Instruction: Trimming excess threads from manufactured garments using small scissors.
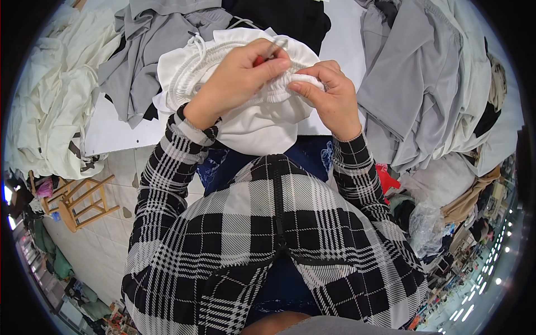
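Observation:
A white garment (257, 128) with a gathered elastic waistband lies over the near edge of the table, partly on my lap. My right hand (335, 96) pinches a bunched stretch of that waistband between thumb and fingers. Just to its left, my left hand (241, 79) is closed around a small red and metal tool (260, 60), which looks like thread snips and is mostly hidden by the fingers. The tool's metal end shows close above the gathered band. A white drawstring (199, 47) loops out of the waistband at the upper left.
Grey garments (142, 67) and a black one (290, 22) lie beyond the white piece. Cream fabric (61, 95) is heaped at the left, and grey garments (410, 84) are piled at the right. A wooden stool (84, 204) stands on the tiled floor at lower left.

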### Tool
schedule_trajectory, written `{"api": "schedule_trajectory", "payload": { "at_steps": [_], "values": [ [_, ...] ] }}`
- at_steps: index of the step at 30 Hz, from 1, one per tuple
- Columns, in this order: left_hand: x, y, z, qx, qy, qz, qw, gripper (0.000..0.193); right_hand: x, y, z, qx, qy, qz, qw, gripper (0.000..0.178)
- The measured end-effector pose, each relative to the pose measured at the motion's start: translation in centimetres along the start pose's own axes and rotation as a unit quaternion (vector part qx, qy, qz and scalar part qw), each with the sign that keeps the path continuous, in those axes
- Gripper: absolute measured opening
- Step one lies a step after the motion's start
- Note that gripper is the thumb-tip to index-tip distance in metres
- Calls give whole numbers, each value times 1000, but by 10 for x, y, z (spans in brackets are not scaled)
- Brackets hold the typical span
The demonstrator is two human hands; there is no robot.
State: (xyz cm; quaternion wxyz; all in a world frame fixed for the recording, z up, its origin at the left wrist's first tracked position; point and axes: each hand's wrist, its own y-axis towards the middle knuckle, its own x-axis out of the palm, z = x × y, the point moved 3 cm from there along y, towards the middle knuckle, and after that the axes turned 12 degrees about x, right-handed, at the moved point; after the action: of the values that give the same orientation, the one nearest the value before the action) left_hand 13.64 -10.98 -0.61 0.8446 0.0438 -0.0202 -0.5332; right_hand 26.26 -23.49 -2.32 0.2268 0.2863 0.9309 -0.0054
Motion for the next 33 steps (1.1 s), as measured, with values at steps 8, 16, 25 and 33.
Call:
{"api": "schedule_trajectory", "payload": {
  "at_steps": [8, 16, 25, 33],
  "values": [
    [-3, -30, 18, 85, 251, -24, 964, 41, 2, -2, 3, 25, 17, 26, 999, 21],
    [5, -31, 14, 67, 237, 2, 969, 31, 2, -4, -9, -57, -67, 68, 994, 20],
    [8, -28, 11, 49, 203, -8, 978, 30, 2, -7, -9, -63, -59, 73, 994, 19],
    [7, -26, -2, 49, 130, 1, 990, 28, 1, -5, -8, -59, -57, 69, 994, 18]
  ]
}}
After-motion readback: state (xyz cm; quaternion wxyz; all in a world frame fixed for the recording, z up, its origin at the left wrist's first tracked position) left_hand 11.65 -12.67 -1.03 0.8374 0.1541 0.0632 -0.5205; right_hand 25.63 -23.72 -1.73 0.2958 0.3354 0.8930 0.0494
